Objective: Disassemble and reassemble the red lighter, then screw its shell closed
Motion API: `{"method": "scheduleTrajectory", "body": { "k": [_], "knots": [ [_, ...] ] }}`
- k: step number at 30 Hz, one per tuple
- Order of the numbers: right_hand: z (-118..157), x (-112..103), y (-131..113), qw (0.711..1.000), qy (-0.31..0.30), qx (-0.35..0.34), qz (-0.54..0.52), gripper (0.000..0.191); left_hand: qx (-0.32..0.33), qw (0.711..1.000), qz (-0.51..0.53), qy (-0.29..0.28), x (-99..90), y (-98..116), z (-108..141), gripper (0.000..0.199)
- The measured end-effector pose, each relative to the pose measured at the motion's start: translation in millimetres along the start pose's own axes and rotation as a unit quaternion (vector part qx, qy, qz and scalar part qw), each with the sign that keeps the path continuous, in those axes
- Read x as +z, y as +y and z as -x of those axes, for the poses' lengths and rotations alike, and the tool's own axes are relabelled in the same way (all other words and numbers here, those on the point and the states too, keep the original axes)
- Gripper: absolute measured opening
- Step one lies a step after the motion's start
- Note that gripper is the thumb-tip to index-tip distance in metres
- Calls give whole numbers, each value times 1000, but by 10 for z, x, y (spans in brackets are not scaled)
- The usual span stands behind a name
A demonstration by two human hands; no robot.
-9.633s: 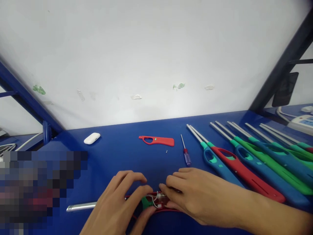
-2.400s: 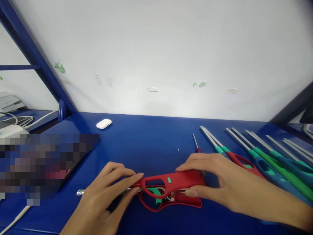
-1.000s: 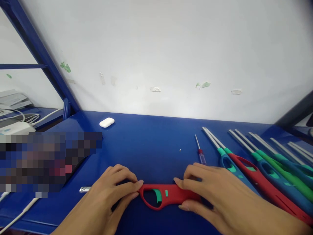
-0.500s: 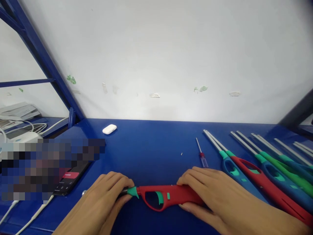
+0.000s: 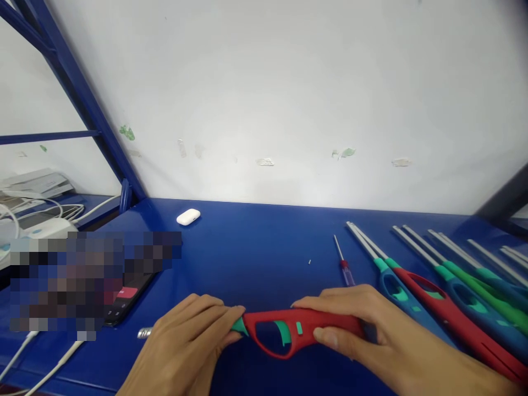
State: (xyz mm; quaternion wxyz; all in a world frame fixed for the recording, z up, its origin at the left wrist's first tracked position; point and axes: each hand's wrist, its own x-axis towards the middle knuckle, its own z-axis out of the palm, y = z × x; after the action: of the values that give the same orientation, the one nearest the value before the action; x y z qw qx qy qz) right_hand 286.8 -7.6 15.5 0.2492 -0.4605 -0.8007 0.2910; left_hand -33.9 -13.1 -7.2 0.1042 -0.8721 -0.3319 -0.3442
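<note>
A red long-nosed lighter (image 5: 270,356) with a green trigger and collar lies sideways between my hands, just over the blue table. My left hand (image 5: 185,341) is closed round its barrel and green collar; the silver barrel tip pokes out on the left. My right hand (image 5: 358,335) grips the red handle, thumb in front and fingers along the top. A screwdriver (image 5: 345,268) with a purple-and-red handle rests beyond my right hand. A tiny screw-like piece (image 5: 309,262) lies to its left.
On the right, several similar lighters (image 5: 439,308) lie in a fanned row. A white earbud case (image 5: 188,216) sits at the back left. A phone (image 5: 127,300), partly blurred out, and white cables (image 5: 61,360) are at the left. The white wall (image 5: 289,82) closes off the back.
My left hand has slid right along the barrel onto the green collar. My right thumb has come up onto the handle's front face. The view has shifted slightly.
</note>
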Motion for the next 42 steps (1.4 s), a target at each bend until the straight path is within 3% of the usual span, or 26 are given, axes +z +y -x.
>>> {"method": "scheduleTrajectory", "body": {
  "k": [6, 15, 18, 22, 28, 31, 34, 37, 40, 42],
  "knots": [
    [98, 191, 98, 997, 69, 13, 12, 48, -7, 1000, 10, 16, -6, 41, -82, 29],
    [-7, 252, -96, 981, 108, -130, 93, 56, -24, 997, 60, 30, -42, 60, -164, 36],
    [32, 260, -78, 976, 121, -146, 110, 48, -24, 997, 64, 31, -73, 53, -159, 32],
    [60, 198, -89, 978, 117, -112, 133, 36, -35, 998, 45, 11, -113, -4, -132, 24],
    [-40, 63, -169, 996, 44, -33, 70, 31, -51, 997, -39, 42, -38, -44, -50, 16],
    [-52, 68, -147, 996, 15, -71, 54, 38, -79, 995, -63, 8, 17, -1, 24, 27],
    [-26, 125, -124, 989, 51, -120, 72, 54, -66, 994, -85, -18, 57, 46, 93, 39],
    [-10, 185, -108, 986, 69, -129, 80, 63, -66, 996, -58, -35, 106, 46, 169, 38],
    [-3, 207, -83, 994, 37, -74, 74, 47, -101, 993, -28, -49, 168, 10, 223, 32],
    [2, 200, -77, 998, 5, -8, 66, 47, -99, 994, -15, -32, 204, -4, 208, 27]
  ]
}}
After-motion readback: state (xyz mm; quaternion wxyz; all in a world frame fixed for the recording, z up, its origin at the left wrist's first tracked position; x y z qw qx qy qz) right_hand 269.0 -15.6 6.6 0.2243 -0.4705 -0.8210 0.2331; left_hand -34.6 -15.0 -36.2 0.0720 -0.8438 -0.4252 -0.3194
